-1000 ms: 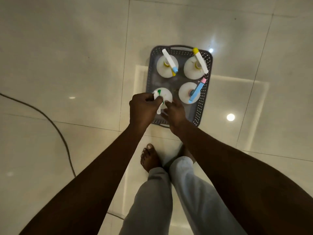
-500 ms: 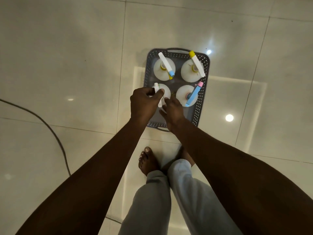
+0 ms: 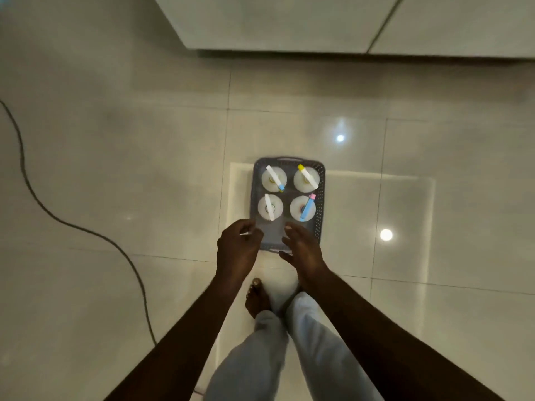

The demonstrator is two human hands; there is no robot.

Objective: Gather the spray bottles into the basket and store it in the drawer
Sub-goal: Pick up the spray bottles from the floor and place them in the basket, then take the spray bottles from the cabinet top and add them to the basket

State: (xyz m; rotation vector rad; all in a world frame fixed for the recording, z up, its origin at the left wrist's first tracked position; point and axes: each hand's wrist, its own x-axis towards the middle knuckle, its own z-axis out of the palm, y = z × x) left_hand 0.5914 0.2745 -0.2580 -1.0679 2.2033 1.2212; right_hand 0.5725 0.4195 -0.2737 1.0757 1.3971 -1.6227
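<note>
A grey perforated basket (image 3: pixel 318 198) stands on the tiled floor with several white spray bottles upright in it. The near-left bottle (image 3: pixel 270 207) has a white nozzle; the near-right bottle (image 3: pixel 302 208) has a blue and pink one. At the back are a bottle (image 3: pixel 274 179) with a blue tip and a bottle (image 3: pixel 306 178) with a yellow tip. My left hand (image 3: pixel 238 250) hovers by the basket's near-left corner, fingers loosely curled, holding nothing. My right hand (image 3: pixel 303 250) is over the near edge with fingers spread.
A pale cabinet front (image 3: pixel 289 21) runs along the top of the view. A dark cable (image 3: pixel 86 230) snakes over the floor at the left. My legs and a bare foot (image 3: pixel 256 299) are just below the basket.
Both hands have let go of the near-left bottle and drawn back to the basket's near edge. The view has lifted, so the cabinet now shows at the top.
</note>
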